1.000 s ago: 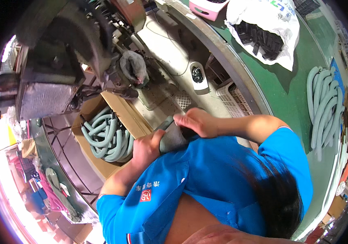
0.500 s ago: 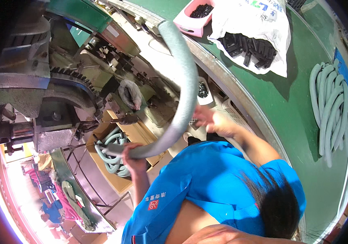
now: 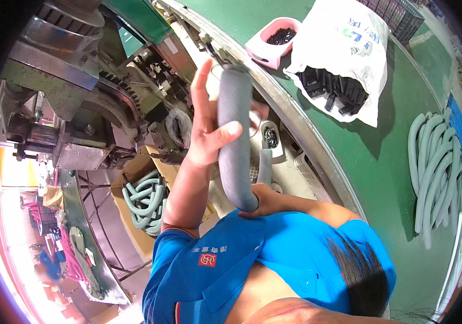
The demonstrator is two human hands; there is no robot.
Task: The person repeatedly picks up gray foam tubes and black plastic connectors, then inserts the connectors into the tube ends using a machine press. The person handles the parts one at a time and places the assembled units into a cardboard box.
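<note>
A thick grey foam tube (image 3: 235,124) is bent into a U shape in front of a blue-shirted chest. My left hand (image 3: 208,132) grips its upper stretch, thumb across the tube and fingers pointing up toward the machine. My right hand (image 3: 266,201) holds the lower bend close to the body. The tube's top end (image 3: 235,70) points at the metal rim of the green table (image 3: 382,162). Its shorter leg (image 3: 264,167) rises beside the right hand.
A heavy metal machine with a toothed gear (image 3: 117,92) stands at the left. Below it sits a cardboard box of pale green hoses (image 3: 144,197). The green table holds a pink tray of black parts (image 3: 279,38), a white bag of black parts (image 3: 339,70) and a hose bundle (image 3: 436,167).
The grey tube has swung from a long arc into a tight upright U. My left hand rose up along it, and my right hand came down to the lower bend.
</note>
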